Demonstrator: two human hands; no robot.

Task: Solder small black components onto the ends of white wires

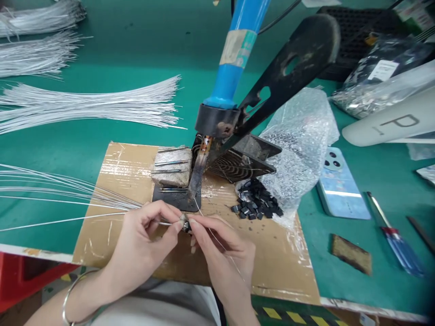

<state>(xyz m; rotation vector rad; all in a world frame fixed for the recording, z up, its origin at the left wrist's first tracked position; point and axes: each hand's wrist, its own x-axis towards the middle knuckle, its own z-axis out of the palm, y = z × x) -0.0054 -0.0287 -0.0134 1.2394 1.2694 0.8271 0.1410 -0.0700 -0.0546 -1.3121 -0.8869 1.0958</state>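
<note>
Above the brown cardboard [275, 271], my left hand [146, 244] pinches a small part with a black piece [186, 225] and has thin white wires [115, 199] running out to the left. My right hand [220, 249] meets it there, thumb and forefinger closed at the same small part. A fine strand [217, 240] passes over the right fingers. Just above my fingertips is the tip of a soldering iron with a blue handle [231, 72], held in a black metal stand [288, 63]. The fingers partly hide the part.
Small black pieces [256, 201] lie in a pile beside a bubble-wrap bag [299, 145]. Metal tips rest on a grey block [172, 167]. White wire bundles [102, 106] lie at the left. On the right are a phone [343, 185], a screwdriver [401, 249] and a brown piece [351, 253].
</note>
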